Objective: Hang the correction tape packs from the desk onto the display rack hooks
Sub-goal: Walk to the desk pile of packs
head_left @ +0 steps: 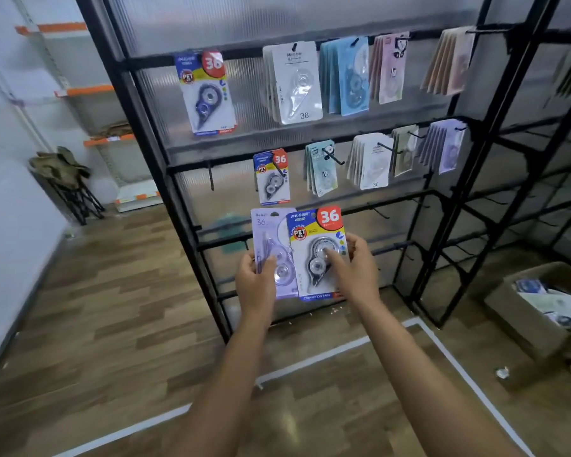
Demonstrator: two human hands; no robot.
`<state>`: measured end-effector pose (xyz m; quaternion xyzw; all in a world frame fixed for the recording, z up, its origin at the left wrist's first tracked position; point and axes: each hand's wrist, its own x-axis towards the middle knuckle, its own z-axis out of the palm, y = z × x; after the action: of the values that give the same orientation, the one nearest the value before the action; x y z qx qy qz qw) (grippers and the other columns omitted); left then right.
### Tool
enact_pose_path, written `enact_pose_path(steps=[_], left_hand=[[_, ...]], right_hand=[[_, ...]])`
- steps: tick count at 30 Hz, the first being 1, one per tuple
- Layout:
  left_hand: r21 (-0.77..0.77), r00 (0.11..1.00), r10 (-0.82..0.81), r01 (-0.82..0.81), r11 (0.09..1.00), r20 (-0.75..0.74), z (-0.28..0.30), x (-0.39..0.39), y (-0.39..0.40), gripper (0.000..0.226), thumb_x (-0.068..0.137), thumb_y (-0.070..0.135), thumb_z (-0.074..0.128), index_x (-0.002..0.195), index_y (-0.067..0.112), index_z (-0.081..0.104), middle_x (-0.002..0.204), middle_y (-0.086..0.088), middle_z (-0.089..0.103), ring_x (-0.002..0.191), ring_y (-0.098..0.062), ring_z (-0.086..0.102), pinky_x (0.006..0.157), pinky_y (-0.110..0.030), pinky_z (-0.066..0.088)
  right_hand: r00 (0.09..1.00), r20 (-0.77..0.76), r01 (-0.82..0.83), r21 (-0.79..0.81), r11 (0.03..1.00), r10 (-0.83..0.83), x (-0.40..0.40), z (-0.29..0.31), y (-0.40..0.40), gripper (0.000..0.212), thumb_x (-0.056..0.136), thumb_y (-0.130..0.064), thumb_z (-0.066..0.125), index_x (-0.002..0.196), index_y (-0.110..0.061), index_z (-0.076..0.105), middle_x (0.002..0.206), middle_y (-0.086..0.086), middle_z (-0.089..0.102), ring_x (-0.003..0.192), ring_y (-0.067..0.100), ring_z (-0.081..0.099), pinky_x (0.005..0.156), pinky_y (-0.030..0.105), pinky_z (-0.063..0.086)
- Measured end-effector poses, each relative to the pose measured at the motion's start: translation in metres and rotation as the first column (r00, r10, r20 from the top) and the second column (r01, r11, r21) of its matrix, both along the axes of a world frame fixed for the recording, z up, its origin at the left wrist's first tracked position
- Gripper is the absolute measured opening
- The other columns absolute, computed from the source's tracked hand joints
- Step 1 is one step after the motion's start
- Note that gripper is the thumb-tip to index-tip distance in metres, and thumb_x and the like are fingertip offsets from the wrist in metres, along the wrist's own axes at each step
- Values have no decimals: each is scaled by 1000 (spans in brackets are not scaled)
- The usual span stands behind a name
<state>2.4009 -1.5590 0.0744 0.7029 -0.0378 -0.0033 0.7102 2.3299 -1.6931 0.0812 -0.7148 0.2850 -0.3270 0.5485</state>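
Left hand [256,282] pinching lilac pack [267,245], right hand [356,272] gripping blue pack [314,258] at 3 o'clock edge; light, stiff card, slippery blister.

Two packs [297,255] before black rack [152,140]

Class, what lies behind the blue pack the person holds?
Behind the blue correction tape pack, a lilac correction tape pack shows at its left, gripped by the left hand. Its right part is covered.

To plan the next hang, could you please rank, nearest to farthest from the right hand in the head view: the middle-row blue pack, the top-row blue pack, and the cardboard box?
1. Middle-row blue pack, above the right hand.
2. Top-row blue pack, upper left.
3. Cardboard box, floor, far right.
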Motion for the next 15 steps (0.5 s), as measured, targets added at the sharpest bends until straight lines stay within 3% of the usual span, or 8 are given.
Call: enact_pose_path(steps=[4,6,8,13,15], left_hand=[[20,998,66,-66,998,23,3,37,-27,10,87,16,65,91,25,60,91,1,69,81,-18,64,73,-30,49],[25,992,122,-123,992,26,2,56,-40,10,87,17,66,94,23,61,90,3,68,78,-12,62,68,-19,48],[31,985,167,-168,985,32,0,70,-53,9,88,16,65,94,20,61,86,6,66,71,-4,60,57,-7,43],[-3,959,283,-283,959,23,-3,98,-83,6,88,10,64,89,15,61,80,6,65,68,-5,58,55,-11,45],[-8,947,322,-322,947,17,-2,107,-91,5,87,11,65,89,14,62,81,5,65,67,-5,58,54,-10,44]], right_hand=[[999,-15,-46,26,999,46,42,3,-28,25,84,-21,68,101,-28,51,85,-15,61,79,2,59,67,17,41],[996,-20,-87,35,996,87,63,4,-42,25,84,-22,68,101,-29,51,85,-18,59,81,2,58,66,16,42],[990,-40,-134,50,990,136,83,3,-57,27,84,-22,69,102,-28,50,90,-14,60,79,-3,57,61,8,40],[959,-43,-276,82,958,280,131,0,-92,25,85,-16,68,104,-18,52,98,0,66,85,8,62,72,24,50],[947,-49,-313,95,945,318,148,0,-101,26,86,-17,68,106,-17,52,94,-5,65,80,1,62,67,16,50]])
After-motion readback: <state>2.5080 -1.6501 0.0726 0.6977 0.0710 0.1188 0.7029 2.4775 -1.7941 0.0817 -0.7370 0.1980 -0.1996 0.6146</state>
